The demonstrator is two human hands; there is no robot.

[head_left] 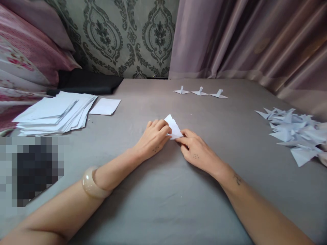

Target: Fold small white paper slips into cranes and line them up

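Note:
A small folded piece of white paper (174, 129) is held between my two hands, just above or on the grey cloth surface. My left hand (156, 137) has its fingers curled over the paper's left side. From the right, my right hand (194, 147) pinches the lower right corner between thumb and fingers. The paper comes to a point at its top, and its left part is hidden behind my left fingers. A pale bangle (92, 183) circles my left wrist.
Stacked white paper sheets (58, 110) lie at the left, beside a smaller paper square (106, 106). Black folded cloth (89, 81) rests behind them. Three folded paper figures (200, 91) stand in a row at the back. Many more paper figures (291, 126) are heaped at the right.

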